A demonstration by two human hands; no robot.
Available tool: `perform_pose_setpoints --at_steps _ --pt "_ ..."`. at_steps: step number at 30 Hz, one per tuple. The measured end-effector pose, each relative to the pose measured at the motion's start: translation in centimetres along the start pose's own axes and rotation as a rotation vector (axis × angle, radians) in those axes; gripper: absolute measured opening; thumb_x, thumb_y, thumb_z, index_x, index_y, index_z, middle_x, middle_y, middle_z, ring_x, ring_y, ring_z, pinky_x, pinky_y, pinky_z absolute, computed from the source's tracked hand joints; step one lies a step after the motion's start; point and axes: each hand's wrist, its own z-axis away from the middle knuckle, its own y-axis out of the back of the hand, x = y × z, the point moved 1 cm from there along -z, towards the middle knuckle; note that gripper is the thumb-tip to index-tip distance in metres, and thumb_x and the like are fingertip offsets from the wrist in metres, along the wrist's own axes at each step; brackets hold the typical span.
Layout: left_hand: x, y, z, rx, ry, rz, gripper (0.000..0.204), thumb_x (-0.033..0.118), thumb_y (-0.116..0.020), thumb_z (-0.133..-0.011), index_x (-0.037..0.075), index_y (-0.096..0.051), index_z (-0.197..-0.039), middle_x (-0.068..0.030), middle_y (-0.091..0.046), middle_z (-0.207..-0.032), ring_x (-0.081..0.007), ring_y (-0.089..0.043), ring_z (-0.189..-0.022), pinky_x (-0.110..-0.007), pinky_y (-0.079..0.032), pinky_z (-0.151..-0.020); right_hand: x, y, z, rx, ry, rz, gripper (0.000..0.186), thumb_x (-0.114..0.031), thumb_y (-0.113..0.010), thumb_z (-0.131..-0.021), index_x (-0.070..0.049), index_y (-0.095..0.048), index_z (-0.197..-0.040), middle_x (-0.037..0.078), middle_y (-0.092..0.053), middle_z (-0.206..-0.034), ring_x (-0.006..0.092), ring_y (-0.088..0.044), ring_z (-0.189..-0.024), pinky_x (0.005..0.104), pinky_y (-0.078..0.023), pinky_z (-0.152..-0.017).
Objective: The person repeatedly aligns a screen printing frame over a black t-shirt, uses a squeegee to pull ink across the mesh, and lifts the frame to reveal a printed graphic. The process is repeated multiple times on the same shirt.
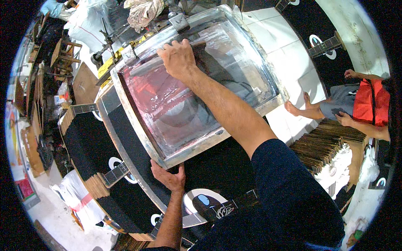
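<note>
A screen-printing frame (197, 149) with a pale, worn rim lies tilted over black fabric (230, 163) printed with large white-and-blue eyes. Wet red ink (146, 90) covers the left part of its mesh, and the mesh is see-through further right. Near the far side of the frame, my right hand (178, 58) is closed round a squeegee (146, 67), whose bar runs out on both sides of the fingers. My left hand (168, 178) grips the frame's near left corner, thumb and fingers apart at its edge; some fingertips are hidden beneath it.
Metal clamps (179, 23) hold the frame's far side. More black printed panels (83, 138) lie to the left. Another person in red (370, 102) sits at the right, beside a stack of thin brown boards (331, 144). White bags (88, 25) and a wooden stool (65, 52) stand far left.
</note>
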Motion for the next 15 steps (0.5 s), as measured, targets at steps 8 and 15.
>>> perform_pose_setpoints --at_steps 8,15 --pt "0.1 0.3 0.0 -0.028 0.051 0.051 0.118 0.051 -0.086 -0.075 -0.007 -0.025 -0.158 -0.0279 -0.033 -0.16 -0.0447 -0.031 -0.149 -0.057 -0.023 -0.123 -2.7 2.8 4.6 0.003 -0.238 0.041 0.018 -0.021 -0.056 -0.095 -0.017 -0.072 -0.101 0.005 -0.072 -0.102 0.027 -0.066 -0.103 0.0487 -0.045 -0.086" --pt "0.2 0.6 -0.4 -0.034 0.082 0.091 0.119 0.05 -0.088 -0.071 -0.006 -0.027 -0.156 -0.0271 -0.036 -0.158 -0.0438 -0.032 -0.149 -0.056 -0.023 -0.124 -4.1 4.4 6.1 -0.111 0.039 0.03 0.017 -0.015 -0.065 -0.085 -0.016 -0.069 -0.102 0.005 -0.07 -0.096 0.0266 -0.067 -0.095 0.0462 -0.045 -0.08"
